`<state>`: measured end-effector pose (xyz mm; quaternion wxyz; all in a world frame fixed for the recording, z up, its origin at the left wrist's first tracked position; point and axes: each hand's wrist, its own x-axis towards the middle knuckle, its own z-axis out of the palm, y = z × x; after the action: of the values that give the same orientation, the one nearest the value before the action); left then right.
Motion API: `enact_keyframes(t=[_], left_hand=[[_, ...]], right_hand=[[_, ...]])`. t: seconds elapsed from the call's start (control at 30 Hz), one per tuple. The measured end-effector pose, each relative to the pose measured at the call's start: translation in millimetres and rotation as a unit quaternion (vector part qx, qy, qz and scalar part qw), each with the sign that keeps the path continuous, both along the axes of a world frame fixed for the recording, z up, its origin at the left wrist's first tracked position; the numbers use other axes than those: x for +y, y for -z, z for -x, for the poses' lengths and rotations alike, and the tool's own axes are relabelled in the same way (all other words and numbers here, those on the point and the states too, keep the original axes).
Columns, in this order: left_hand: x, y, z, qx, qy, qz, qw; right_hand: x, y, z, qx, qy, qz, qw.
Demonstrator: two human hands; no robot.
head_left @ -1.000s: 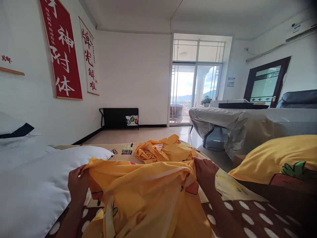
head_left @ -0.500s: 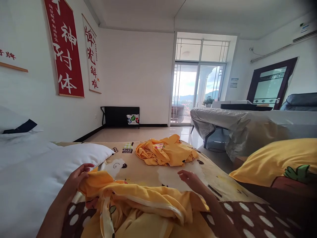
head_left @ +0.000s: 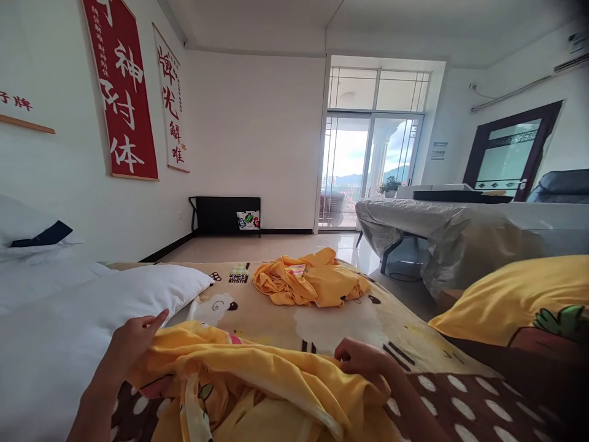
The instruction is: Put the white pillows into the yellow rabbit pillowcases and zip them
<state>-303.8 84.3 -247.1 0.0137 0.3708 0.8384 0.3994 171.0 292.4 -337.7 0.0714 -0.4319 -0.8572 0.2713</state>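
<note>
Left forearm (head_left: pixel 94 402) is seen bare, angled up and inward from the lower-left edge. Left wrist (head_left: pixel 110 368) is held roughly in line with it. Left hand (head_left: pixel 133 341) is turned inward, one finger (head_left: pixel 161 318) stretched out toward the middle, the others partly folded; undersides are hidden, so grip can't be confirmed. Right forearm (head_left: pixel 416 402) is seen bare too, angled up and inward from the bottom edge. Right hand (head_left: pixel 361 357) is turned inward, knuckles up, fingers curled; tips are mostly hidden, grip not confirmed either. Hands are set well apart, left slightly higher in view.
</note>
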Motion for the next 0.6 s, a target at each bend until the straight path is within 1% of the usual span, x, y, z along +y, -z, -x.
enact_keyframes(t=[0.07, 0.13, 0.2, 0.27, 0.33, 0.37, 0.4, 0.43, 0.47, 0.53, 0.57, 0.6], left_hand=[[0.3, 5.2, 5.3, 0.008, -0.004, 0.041, 0.999], [1.2, 9.2, 9.2, 0.01, 0.015, 0.074, 0.997], [2.8, 10.1, 8.8, 0.009, 0.049, 0.092, 0.994], [6.1, 9.3, 3.5, 0.016, 0.074, 0.093, 0.993], [13.3, 11.4, -5.1, 0.025, 0.108, 0.085, 0.99], [18.9, 15.4, -9.9, 0.027, 0.132, 0.082, 0.988], [25.8, 22.0, -14.4, 0.031, 0.157, 0.079, 0.984], [33.7, 31.3, -18.6, 0.038, 0.177, 0.075, 0.981], [42.2, 43.2, -22.1, 0.047, 0.183, 0.074, 0.979], [58.7, 71.6, -27.3, 0.071, 0.153, 0.081, 0.982], [65.6, 86.2, -29.0, 0.073, 0.129, 0.099, 0.984], [71.2, 99.8, -30.2, 0.069, 0.111, 0.115, 0.985]], right_hand=[[1.5, -8.0, -4.0, 0.012, 0.05, -0.051, 0.997], [4.5, -20.0, -9.7, 0.027, 0.125, -0.139, 0.982], [7.0, -33.4, -15.7, 0.045, 0.226, -0.232, 0.945], [8.0, -44.1, -20.9, 0.081, 0.322, -0.295, 0.896], [8.0, -49.5, -24.4, 0.128, 0.38, -0.334, 0.853], [7.9, -50.3, -25.4, 0.145, 0.389, -0.347, 0.841], [8.1, -49.9, -25.9, 0.149, 0.388, -0.35, 0.84], [8.5, -48.8, -26.0, 0.141, 0.379, -0.344, 0.847], [9.1, -47.3, -25.8, 0.124, 0.367, -0.333, 0.86], [10.5, -44.1, -24.5, 0.083, 0.345, -0.308, 0.883], [11.0, -42.9, -23.5, 0.069, 0.345, -0.3, 0.887], [11.3, -42.0, -22.4, 0.062, 0.357, -0.299, 0.883]])
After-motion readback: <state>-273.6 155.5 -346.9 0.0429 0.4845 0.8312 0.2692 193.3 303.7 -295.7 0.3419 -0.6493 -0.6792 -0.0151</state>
